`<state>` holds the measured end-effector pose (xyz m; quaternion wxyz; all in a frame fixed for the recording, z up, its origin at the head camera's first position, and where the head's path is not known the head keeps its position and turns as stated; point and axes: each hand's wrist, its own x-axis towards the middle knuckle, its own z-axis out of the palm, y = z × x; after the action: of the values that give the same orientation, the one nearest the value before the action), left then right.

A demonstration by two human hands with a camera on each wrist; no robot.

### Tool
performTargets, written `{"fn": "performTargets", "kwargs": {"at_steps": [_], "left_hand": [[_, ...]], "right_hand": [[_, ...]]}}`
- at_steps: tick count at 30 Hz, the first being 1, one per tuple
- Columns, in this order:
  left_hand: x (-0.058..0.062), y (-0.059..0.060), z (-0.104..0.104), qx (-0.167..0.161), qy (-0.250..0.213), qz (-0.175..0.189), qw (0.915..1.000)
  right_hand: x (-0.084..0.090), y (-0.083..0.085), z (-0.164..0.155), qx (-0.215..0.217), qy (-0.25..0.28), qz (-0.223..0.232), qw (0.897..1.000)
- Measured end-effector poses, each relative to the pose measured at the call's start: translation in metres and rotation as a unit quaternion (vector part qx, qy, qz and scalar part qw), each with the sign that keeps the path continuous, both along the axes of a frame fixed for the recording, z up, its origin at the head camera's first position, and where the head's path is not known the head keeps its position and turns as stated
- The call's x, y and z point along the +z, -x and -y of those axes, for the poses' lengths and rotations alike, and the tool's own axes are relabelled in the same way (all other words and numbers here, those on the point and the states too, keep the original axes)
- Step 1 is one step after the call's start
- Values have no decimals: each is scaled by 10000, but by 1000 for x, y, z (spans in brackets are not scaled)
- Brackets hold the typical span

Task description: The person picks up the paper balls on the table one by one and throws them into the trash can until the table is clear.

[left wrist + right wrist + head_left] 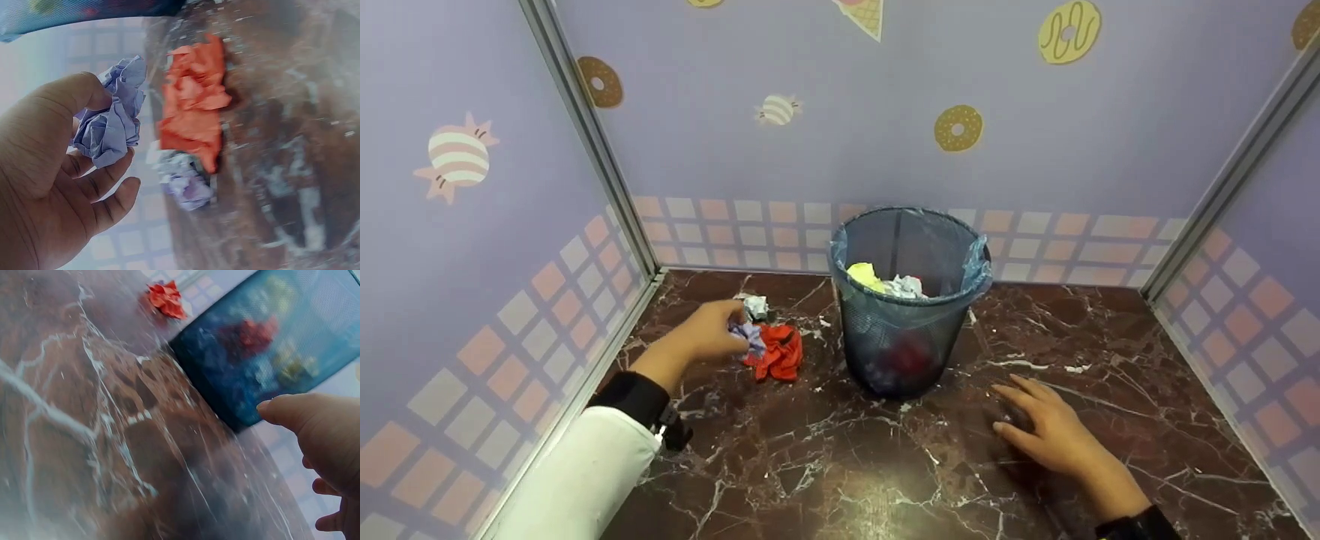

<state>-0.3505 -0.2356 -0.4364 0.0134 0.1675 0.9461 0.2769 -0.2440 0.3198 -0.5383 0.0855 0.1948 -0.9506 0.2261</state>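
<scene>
My left hand [712, 334] pinches a crumpled lilac paper ball [750, 335] between thumb and fingers, just left of a crumpled red paper [778, 352] lying on the marble floor. The left wrist view shows the lilac paper ball [112, 124] held in my fingers [107, 185], the red paper [194, 109] beside it and a pale paper wad [188, 183] nearby. A small white paper ball [755, 305] lies just behind. My right hand [1039, 424] rests flat on the floor, right of a blue mesh bin [907, 300] lined with a bag and holding yellow and white paper scraps.
The dark marble floor [840, 465] is boxed in by lilac walls with donut and candy prints on three sides. The bin [264, 343] stands near the back wall. The right wrist view shows the red paper [166, 299] beyond the bin.
</scene>
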Motion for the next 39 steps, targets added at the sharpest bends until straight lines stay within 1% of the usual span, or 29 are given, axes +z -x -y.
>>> {"fn": "performTargets", "kwargs": {"at_steps": [2,6,9,11,14,17,19,22,25,28,30,33,37,39], "left_hand": [[13,3,-1,102,-100,134,9998],[41,10,-7,224,-83,133,9996],[61,13,-16,266,-199,224,9992],[73,13,-23,353,-416,392,9977],[91,13,-34,459,-870,649,9930],[107,13,-45,524,-1207,814,9880],[118,15,-53,519,-1280,812,9871],[130,21,-64,431,-1127,623,9907],[140,29,-75,245,-743,227,9967],[150,31,-89,105,-515,-19,9986],[156,31,-101,51,-561,-43,9984],[164,32,-120,-61,-699,31,9975],[173,33,-146,-245,-719,55,9971],[177,33,-157,-349,-626,-89,9974]], "right_hand": [[1,-1,-7,-72,8,46,10000],[2,-5,-21,-240,3,122,9996],[3,-8,-32,-386,26,114,9992],[3,-10,-40,-467,75,82,9988],[3,-14,-52,-578,163,50,9982],[2,-18,-64,-663,273,61,9974],[0,-22,-72,-731,381,71,9966],[-5,-28,-84,-838,506,-29,9952],[-10,-34,-96,-974,549,-110,9937],[-12,-39,-106,-1098,559,-77,9924],[-13,-42,-111,-1160,609,-106,9913],[-14,-46,-117,-1228,659,-135,9901],[-14,-49,-125,-1333,714,-191,9883],[-14,-51,-129,-1412,753,-146,9870]]}}
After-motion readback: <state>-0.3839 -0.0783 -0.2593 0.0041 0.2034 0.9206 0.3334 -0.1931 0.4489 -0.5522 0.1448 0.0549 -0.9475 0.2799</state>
